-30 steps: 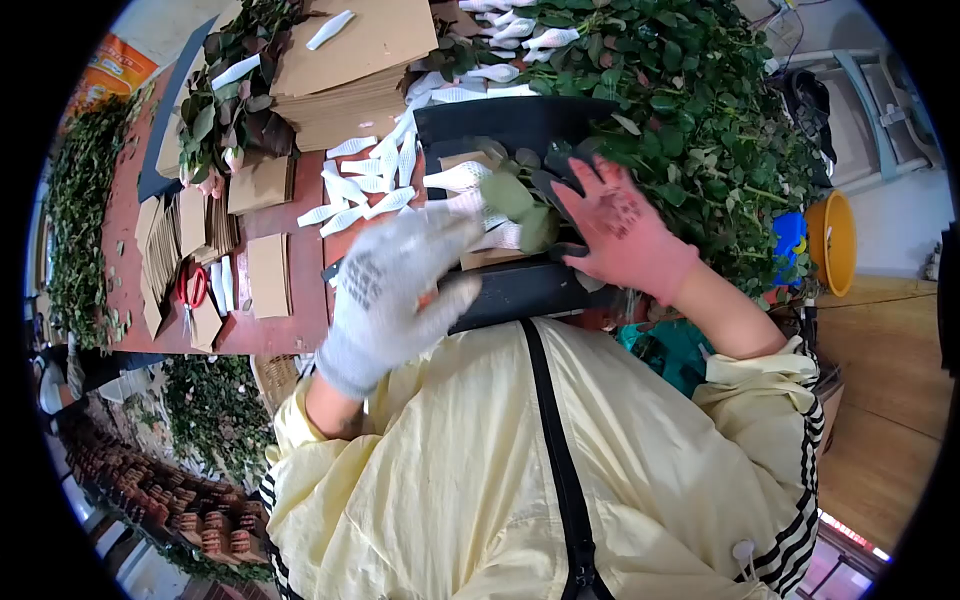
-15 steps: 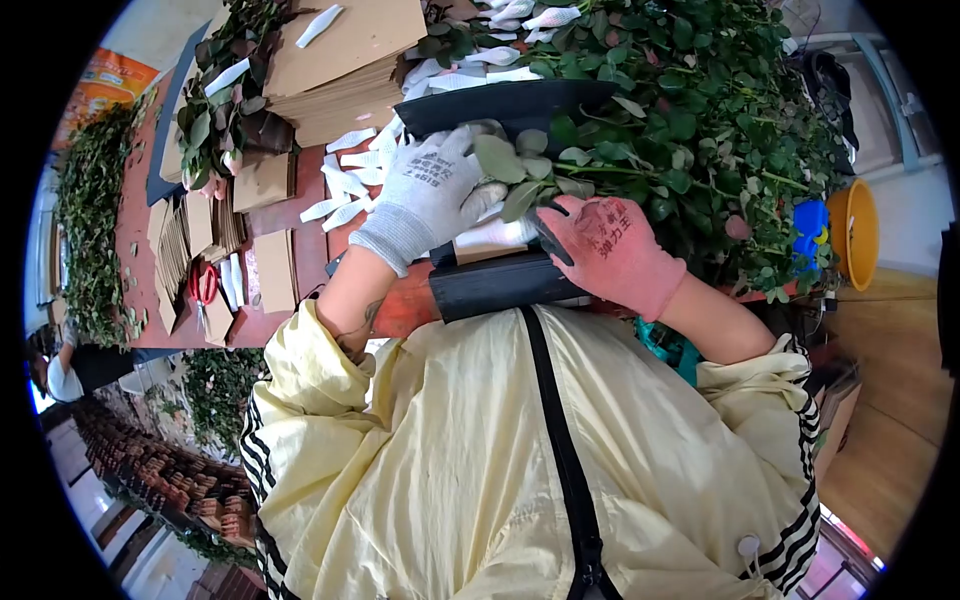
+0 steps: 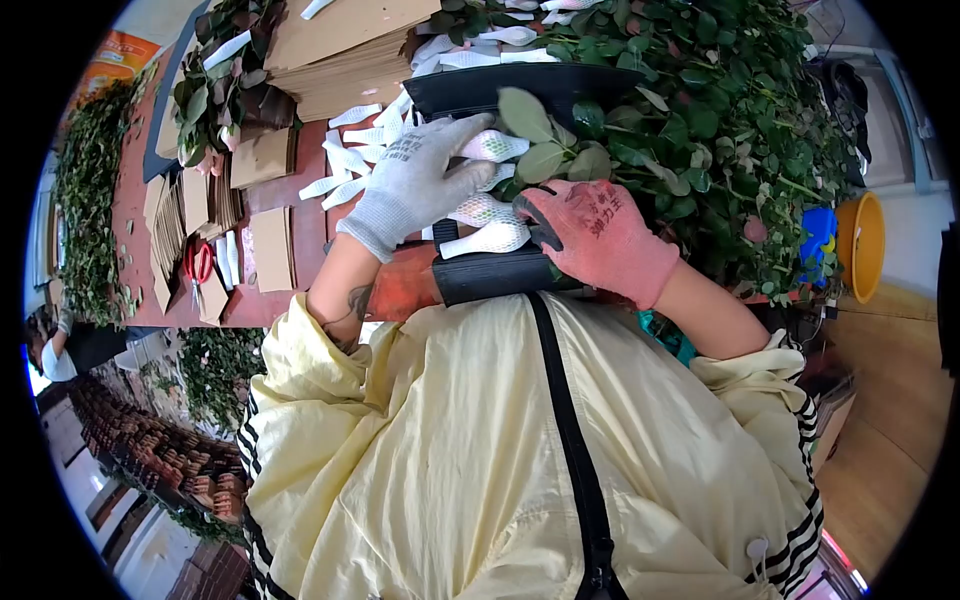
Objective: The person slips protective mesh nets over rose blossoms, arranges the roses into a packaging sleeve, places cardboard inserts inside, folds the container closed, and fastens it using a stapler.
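Observation:
My left hand (image 3: 425, 180), in a grey glove, has its fingers stretched out and thumb apart. Between fingers and thumb, at their tips, is a rose bud in a white foam net (image 3: 495, 147). My right hand (image 3: 600, 235), in a pink glove with dark fingertips, is curled beside more netted buds (image 3: 487, 240); what lies inside its fingers is hidden. These buds rest at a black-covered holder (image 3: 500, 276) in front of my body. Its raised black back panel (image 3: 470, 92) stands behind my left hand. Green rose leaves (image 3: 540, 162) hang over the buds.
A large heap of leafy rose stems (image 3: 700, 120) fills the right side. White foam nets (image 3: 345, 187) lie scattered at left, near stacked cardboard (image 3: 350, 75) and red-handled scissors (image 3: 198, 262). An orange basin (image 3: 860, 245) stands far right. Another person's sleeve (image 3: 60, 360) shows far left.
My left hand's fingers and thumb have spread apart, and netted buds now show between my hands. My right hand has shifted slightly left. The view has tilted a little.

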A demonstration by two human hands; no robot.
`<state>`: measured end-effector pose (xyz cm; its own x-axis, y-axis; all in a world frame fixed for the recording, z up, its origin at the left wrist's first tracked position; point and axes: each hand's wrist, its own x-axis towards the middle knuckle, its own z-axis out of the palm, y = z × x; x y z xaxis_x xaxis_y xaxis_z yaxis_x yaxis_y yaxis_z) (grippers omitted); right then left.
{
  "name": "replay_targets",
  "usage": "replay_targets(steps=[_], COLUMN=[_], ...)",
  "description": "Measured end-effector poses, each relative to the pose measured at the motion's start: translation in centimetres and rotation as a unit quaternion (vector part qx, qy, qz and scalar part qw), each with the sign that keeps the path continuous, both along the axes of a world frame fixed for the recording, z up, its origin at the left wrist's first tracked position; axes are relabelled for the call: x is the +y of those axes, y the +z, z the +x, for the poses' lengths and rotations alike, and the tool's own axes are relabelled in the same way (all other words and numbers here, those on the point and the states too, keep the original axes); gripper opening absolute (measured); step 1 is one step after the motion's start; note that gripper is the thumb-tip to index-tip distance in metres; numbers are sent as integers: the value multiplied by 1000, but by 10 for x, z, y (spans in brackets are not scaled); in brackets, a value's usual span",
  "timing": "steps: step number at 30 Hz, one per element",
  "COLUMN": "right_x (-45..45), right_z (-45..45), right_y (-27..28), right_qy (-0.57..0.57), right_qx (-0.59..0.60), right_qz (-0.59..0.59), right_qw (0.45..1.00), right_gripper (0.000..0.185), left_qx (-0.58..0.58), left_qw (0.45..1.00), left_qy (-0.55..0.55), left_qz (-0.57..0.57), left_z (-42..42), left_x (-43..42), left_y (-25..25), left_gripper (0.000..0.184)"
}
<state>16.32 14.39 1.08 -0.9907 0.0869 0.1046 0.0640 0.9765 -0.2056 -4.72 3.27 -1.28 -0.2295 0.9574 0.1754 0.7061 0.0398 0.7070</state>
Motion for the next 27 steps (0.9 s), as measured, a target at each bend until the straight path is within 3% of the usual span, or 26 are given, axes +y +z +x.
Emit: replay_targets(steps=[3, 5, 7, 9, 11, 13, 15, 18, 20, 22, 23, 25, 27], right_x=[0, 7, 11, 10, 5, 6, 4, -1, 0, 8, 11, 7, 7], right_z=[0, -3, 1, 7, 10, 12, 11, 6, 4, 11, 14, 14, 13], right_y=[-1, 11, 12, 7, 4, -8, -1, 9, 5, -11, -16, -4, 0], right_qy=[-22, -46, -67, -66, -54, -31, -26, -19, -91, -82, -73, -74, -68], right_qx=[-45, -67, -93, -30, -6, 42, 44, -21, -118, -79, -39, -27, -16], right_qz=[-59, -119, -179, -221, -172, -105, -120, -133, -172, -174, -178, -183, -190], right_qw=[997, 990, 977, 973, 983, 993, 991, 991, 974, 978, 981, 980, 979], right_gripper=[50, 46, 44, 38, 38, 39, 40, 40, 39, 40, 41, 42, 42], left_qx=[-6, 180, 150, 104, 101, 93, 84, 86, 135, 125, 68, 155, 182], left_qw=[1000, 976, 979, 994, 994, 993, 994, 994, 986, 990, 996, 975, 978], left_qy=[-2, 44, 70, 14, 14, -73, -68, -68, -95, -25, 10, 94, 95], left_qz=[-3, 117, 119, -30, -46, -11, -25, -3, 11, 63, -63, -127, -40], left_z=[2, 6, 14, 23, 30, 29, 30, 26, 10, -13, -27, -39, -35], left_x=[-12, -25, -42, -57, -60, -62, -67, -69, -75, -92, -105, -116, -116], left_y=[17, 38, 54, 64, 54, 37, 27, 22, 24, 35, 45, 55, 51], left_gripper=[50, 48, 45, 43, 36, 31, 23, 20, 21, 16, 12, 17, 29])
